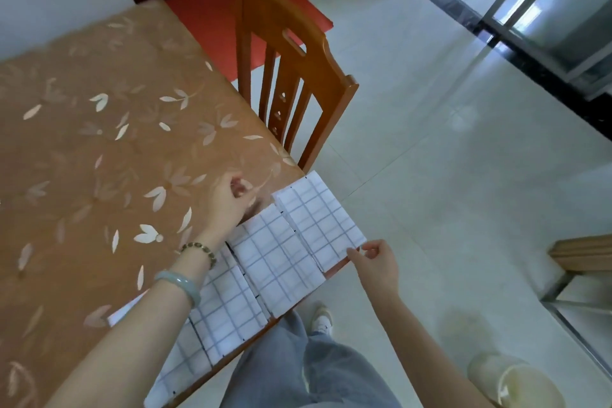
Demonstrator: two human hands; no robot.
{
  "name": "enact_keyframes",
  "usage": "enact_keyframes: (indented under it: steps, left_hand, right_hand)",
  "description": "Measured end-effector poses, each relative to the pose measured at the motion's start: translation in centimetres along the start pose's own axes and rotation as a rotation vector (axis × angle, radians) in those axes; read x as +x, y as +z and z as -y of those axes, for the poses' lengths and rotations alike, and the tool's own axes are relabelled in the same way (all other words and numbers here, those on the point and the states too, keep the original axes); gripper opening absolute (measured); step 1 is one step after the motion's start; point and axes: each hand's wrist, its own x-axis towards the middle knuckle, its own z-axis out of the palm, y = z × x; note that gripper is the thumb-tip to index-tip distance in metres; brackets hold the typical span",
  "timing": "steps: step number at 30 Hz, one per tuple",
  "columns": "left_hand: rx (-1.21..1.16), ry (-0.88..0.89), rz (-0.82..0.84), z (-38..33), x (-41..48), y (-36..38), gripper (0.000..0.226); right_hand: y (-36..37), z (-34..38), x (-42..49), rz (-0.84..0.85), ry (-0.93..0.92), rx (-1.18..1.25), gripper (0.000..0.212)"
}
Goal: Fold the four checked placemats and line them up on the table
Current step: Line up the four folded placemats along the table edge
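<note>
As the 4 folded white grey-checked cloth placemats (275, 262) lie in a row along the brown leaf-patterned table's (99, 149) near edge, the right hand (376, 262), pinching the end placemat's corner, should square it beside its neighbour; the left hand (228, 200) rests loosely curled, empty.

Wooden chair (291, 76), pale tiled floor (447, 142)

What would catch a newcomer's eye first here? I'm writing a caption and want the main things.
The row of folded checked placemats along the table's near edge stands out, white against the brown floral table. The right hand pinches the corner of the far-right placemat, which overhangs the table edge, while the left hand rests on the table just behind the row. A wooden chair is tucked in at the table's right side.
</note>
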Motion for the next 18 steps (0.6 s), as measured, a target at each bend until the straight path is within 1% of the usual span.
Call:
enact_keyframes:
  steps: [2, 4, 8, 10, 12, 14, 16, 18]
  left_hand:
    - [-0.052, -0.034, -0.082, 1.7, -2.0, -2.0, 0.044]
    - [-0.063, -0.082, -0.124, 3.2, -4.5, -3.6, 0.045]
    - [-0.083, -0.126, -0.177, 6.2, -10.0, -5.6, 0.041]
    - [-0.057, -0.156, -0.234, 7.5, -12.9, -6.6, 0.039]
    - [0.014, -0.202, -0.322, 8.9, -15.8, -7.7, 0.039]
    - [0.168, -0.232, -0.394, 10.3, -18.8, -8.4, 0.043]
    - [0.359, -0.247, -0.39, 12.1, -21.6, -8.5, 0.052]
    - [0.476, -0.256, -0.334, 13.8, -23.9, -7.8, 0.059]
  right_hand:
    - [0.2, 1.1, -0.9, 0.062, -0.161, -0.042, 0.02]
    - [1.4, 2.1, -1.8, 0.188, -0.284, -0.065, 0.02]
    - [4.6, 2.4, -4.4, 0.403, -0.554, -0.253, 0.025]
    - [6.2, 2.0, -6.0, 0.511, -0.687, -0.338, 0.029]
    - [7.6, 1.3, -7.5, 0.621, -0.833, -0.447, 0.033]
    - [8.9, 0.5, -9.0, 0.691, -1.017, -0.589, 0.04]
    - [10.4, -0.7, -10.2, 0.704, -1.199, -0.753, 0.049]
    - [11.6, -1.4, -10.6, 0.732, -1.297, -0.944, 0.058]
